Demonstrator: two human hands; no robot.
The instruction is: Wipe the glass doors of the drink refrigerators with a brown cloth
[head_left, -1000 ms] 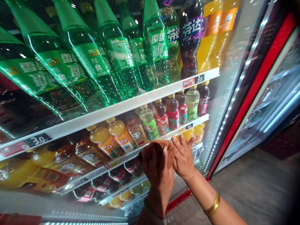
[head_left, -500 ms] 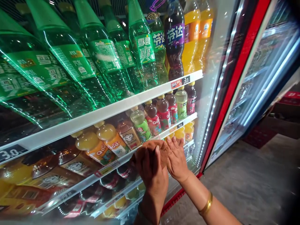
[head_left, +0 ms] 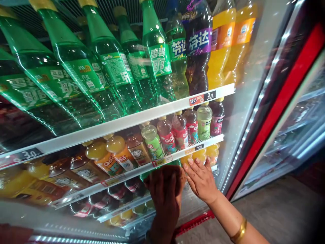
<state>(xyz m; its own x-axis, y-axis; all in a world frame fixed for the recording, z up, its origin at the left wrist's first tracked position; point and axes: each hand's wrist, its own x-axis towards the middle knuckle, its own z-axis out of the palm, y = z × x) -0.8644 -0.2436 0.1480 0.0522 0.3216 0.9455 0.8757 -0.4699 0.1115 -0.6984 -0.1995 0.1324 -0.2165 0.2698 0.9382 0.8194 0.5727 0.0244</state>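
Note:
My left hand (head_left: 165, 198), dark in shadow, is closed on a crumpled brown cloth (head_left: 165, 170) in front of the glass of a drinks fridge. Most of the cloth lies under its fingers. Beside it on the right, my right hand (head_left: 201, 179) is open with fingers stretched out flat, its fingertips close to the cloth's edge and apparently against the glass. A gold bracelet (head_left: 240, 231) circles the right wrist. Beyond both hands, small Qoo drink bottles (head_left: 166, 135) stand on a white shelf (head_left: 142, 169).
Large green Sprite bottles (head_left: 114, 64) fill the upper shelf, with a purple-labelled bottle (head_left: 199, 51) and orange soda bottles (head_left: 220, 44) at its right. A red door frame (head_left: 281, 105) borders the fridge. Another glass-fronted fridge (head_left: 286, 145) stands further right above a grey floor (head_left: 269, 213).
The view has shifted, so the fridge's right edge sits further right. My right hand has moved right and slightly down, a little away from the left. The left hand keeps the cloth.

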